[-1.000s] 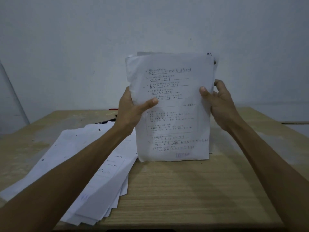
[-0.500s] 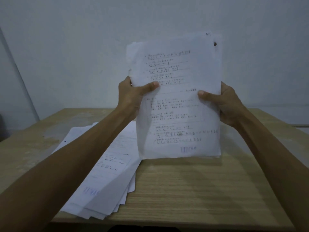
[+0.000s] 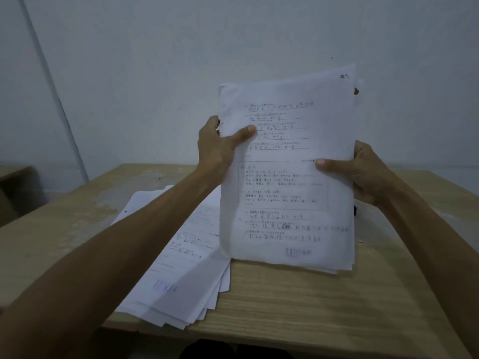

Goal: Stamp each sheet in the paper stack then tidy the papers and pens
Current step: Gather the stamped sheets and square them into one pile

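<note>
I hold a bundle of printed sheets (image 3: 287, 182) upright in front of me, its lower edge at or just above the wooden table (image 3: 298, 312). My left hand (image 3: 217, 149) grips the bundle's left edge, thumb across the front page. My right hand (image 3: 363, 172) grips the right edge, thumb on the front. A blue stamp mark shows near the bottom of the front page. A second, fanned pile of sheets (image 3: 181, 268) lies flat on the table at the left, partly under my left forearm, also with a blue stamp mark. No pens or stamp are visible.
A plain grey wall rises behind the table. A small dark object (image 3: 355, 211) peeks out behind the bundle's right edge. Part of another wooden surface (image 3: 15, 193) shows at the far left.
The bundle rose off the table, then came back down and tilted slightly; my view shifted so the bundle sits further right. Both hands kept their grip.
</note>
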